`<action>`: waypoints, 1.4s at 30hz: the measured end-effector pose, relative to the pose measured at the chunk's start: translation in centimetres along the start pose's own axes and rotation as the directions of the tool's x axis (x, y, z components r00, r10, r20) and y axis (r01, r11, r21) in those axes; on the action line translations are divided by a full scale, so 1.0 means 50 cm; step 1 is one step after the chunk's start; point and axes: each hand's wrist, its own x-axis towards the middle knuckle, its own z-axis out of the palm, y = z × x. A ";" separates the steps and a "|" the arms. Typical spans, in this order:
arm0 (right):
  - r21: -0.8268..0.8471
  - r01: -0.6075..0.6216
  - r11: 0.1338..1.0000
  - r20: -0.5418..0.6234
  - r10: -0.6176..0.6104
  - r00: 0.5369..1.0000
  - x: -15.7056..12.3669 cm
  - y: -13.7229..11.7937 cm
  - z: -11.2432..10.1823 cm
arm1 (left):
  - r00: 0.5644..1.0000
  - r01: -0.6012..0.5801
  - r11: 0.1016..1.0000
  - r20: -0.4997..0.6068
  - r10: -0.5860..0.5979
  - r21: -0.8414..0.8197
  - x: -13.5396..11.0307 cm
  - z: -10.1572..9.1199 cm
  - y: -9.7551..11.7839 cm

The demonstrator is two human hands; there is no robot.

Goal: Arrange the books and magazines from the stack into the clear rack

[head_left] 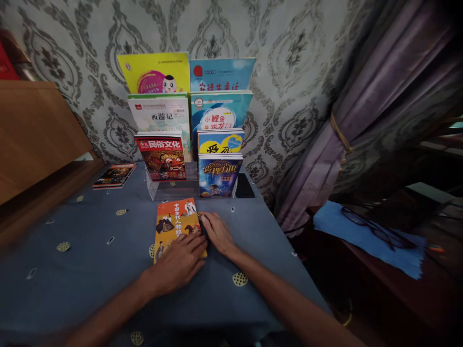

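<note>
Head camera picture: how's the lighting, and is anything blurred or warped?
Head view: dim, even light, no glare; the orange book and the racked books are sharp at centre; the curtain and wooden panel at the edges are smeared and bent by the wide lens.

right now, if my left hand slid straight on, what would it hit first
Probably your right hand: the left hand, on the orange book, points at it from close by.

Matt blue cloth with small printed dots (pixel 90 231) covers the worktop; the orange paperback book (pixel 173 224) has a glossy paper cover; the clear plastic book stand (pixel 154 190) looks smooth.
</note>
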 end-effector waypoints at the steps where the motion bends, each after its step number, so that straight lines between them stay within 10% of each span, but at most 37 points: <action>1: -0.006 0.011 1.000 0.004 -0.011 1.000 0.000 -0.001 -0.001 | 1.000 -0.004 1.000 0.000 0.004 0.000 -0.004 -0.001 0.006; 7: -0.026 0.050 0.998 0.033 -0.049 0.998 0.000 -0.002 -0.002 | 1.000 -0.019 0.996 -0.020 0.017 -0.092 -0.008 -0.003 -0.020; 19: -0.208 0.322 0.924 0.244 -0.270 0.932 0.066 -0.106 0.066 | 0.870 0.437 0.898 -0.228 -0.438 -0.058 -0.028 0.056 -0.276; 27: -0.155 0.211 0.965 0.346 -0.147 0.927 0.146 -0.146 0.164 | 0.858 0.408 0.893 -0.256 -0.446 -0.188 -0.042 0.068 -0.276; 42: -0.410 0.071 0.909 0.299 0.061 0.952 0.121 -0.048 0.086 | 0.824 0.488 0.856 -0.234 -0.516 -0.173 -0.038 0.070 -0.272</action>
